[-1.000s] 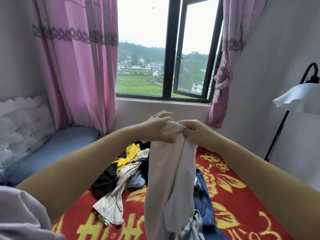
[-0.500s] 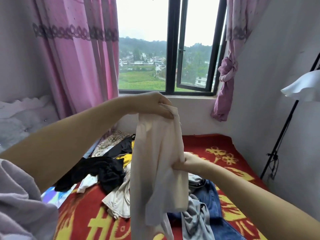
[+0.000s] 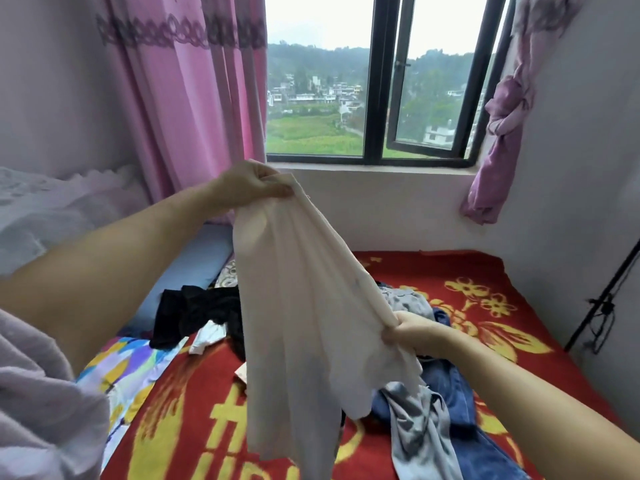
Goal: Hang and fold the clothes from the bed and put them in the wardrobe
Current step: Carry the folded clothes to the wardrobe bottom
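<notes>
A cream garment point(image 3: 301, 306) hangs stretched above the bed. My left hand point(image 3: 249, 185) pinches its top edge, raised in front of the window sill. My right hand point(image 3: 412, 332) grips its lower right side, low over the pile. Under it on the red blanket point(image 3: 502, 306) lie a black garment point(image 3: 197, 310), a grey piece point(image 3: 419, 427), blue jeans point(image 3: 457, 386) and a white scrap point(image 3: 207, 337). The wardrobe is out of view.
A pink curtain point(image 3: 187, 109) hangs left of the window point(image 3: 370, 98), and a knotted one point(image 3: 502, 133) hangs on the right. A padded headboard point(image 3: 45, 209) and blue pillow point(image 3: 194, 258) lie at left. A black lamp stand point(image 3: 602, 299) leans by the right wall.
Both hands held the garment's top together; my right hand slid down the cloth and pulled it out to the right, while my left hand stayed high. The camera view shifted.
</notes>
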The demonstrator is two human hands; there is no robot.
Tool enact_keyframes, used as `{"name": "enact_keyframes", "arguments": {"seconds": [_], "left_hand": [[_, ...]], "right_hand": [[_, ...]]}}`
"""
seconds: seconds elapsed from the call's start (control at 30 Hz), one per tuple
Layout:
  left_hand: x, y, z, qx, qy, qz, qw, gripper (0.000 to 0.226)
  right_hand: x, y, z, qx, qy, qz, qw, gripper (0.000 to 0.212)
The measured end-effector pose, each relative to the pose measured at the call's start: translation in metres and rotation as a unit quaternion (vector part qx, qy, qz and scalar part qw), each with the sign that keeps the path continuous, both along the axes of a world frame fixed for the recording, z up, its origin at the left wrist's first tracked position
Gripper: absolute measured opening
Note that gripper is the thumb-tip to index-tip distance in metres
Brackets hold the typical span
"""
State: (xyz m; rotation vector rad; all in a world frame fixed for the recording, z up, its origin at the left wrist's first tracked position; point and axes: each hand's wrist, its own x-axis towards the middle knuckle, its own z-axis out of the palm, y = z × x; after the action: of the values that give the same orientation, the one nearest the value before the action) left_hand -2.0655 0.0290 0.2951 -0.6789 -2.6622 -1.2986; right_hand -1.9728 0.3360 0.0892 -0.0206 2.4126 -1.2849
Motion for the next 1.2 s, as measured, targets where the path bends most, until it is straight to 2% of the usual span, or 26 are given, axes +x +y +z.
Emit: {"name": "enact_keyframes", "arguments": {"seconds": [0.13, 0.23, 0.33, 0.43, 0.53, 0.6, 0.67, 0.77, 0.87, 0.97, 1.07, 1.17, 1.2], "left_hand": [[-0.046, -0.015, -0.033, -0.023, 0.013, 0.055, 0.998, 0.016], [-0.089, -0.03, -0.054, -0.054, 0.064, 0.132, 0.988, 0.015], [-0.117, -0.045, -0.058, -0.041, 0.113, 0.196, 0.973, 0.019], [-0.12, -0.059, -0.051, 0.035, 0.182, 0.249, 0.951, 0.024], [-0.103, -0.081, -0.057, 0.033, 0.212, 0.237, 0.948, 0.021], [-0.083, -0.103, -0.084, 0.013, 0.227, 0.206, 0.952, 0.019], [-0.059, -0.126, -0.133, -0.023, 0.222, 0.196, 0.955, 0.017], [-0.016, -0.158, -0.233, -0.103, 0.137, 0.217, 0.961, 0.017], [0.043, -0.182, -0.35, -0.237, 0.053, 0.204, 0.948, 0.017], [0.117, -0.206, -0.463, -0.351, -0.014, 0.168, 0.921, 0.013], [0.189, -0.219, -0.557, -0.443, -0.101, 0.16, 0.876, 0.016], [0.242, -0.21, -0.618, -0.546, -0.28, 0.17, 0.771, 0.037], [0.251, -0.202, -0.628, -0.549, -0.317, 0.175, 0.753, 0.045]], "right_hand": [[-0.036, 0.016, 0.0, 0.169, 0.084, -0.029, 0.982, 0.013], [-0.071, 0.023, 0.009, 0.26, 0.144, -0.084, 0.951, 0.007], [-0.1, 0.014, 0.031, 0.272, 0.259, -0.156, 0.914, 0.006], [-0.113, 0.002, 0.056, 0.238, 0.327, -0.195, 0.893, 0.007], [-0.108, -0.006, 0.062, 0.278, 0.353, -0.169, 0.877, 0.01], [-0.099, -0.014, 0.048, 0.312, 0.356, -0.107, 0.874, 0.014], [-0.089, -0.025, 0.018, 0.335, 0.328, -0.013, 0.883, 0.018], [-0.072, -0.05, -0.063, 0.369, 0.269, 0.125, 0.881, 0.02], [-0.042, -0.081, -0.172, 0.393, 0.205, 0.194, 0.875, 0.014], [0.008, -0.107, -0.284, 0.389, 0.122, 0.246, 0.879, 0.021], [0.065, -0.123, -0.376, 0.333, 0.011, 0.316, 0.889, 0.025], [0.108, -0.124, -0.426, 0.275, -0.115, 0.401, 0.866, 0.023], [0.115, -0.12, -0.436, 0.27, -0.145, 0.413, 0.858, 0.023]]}}
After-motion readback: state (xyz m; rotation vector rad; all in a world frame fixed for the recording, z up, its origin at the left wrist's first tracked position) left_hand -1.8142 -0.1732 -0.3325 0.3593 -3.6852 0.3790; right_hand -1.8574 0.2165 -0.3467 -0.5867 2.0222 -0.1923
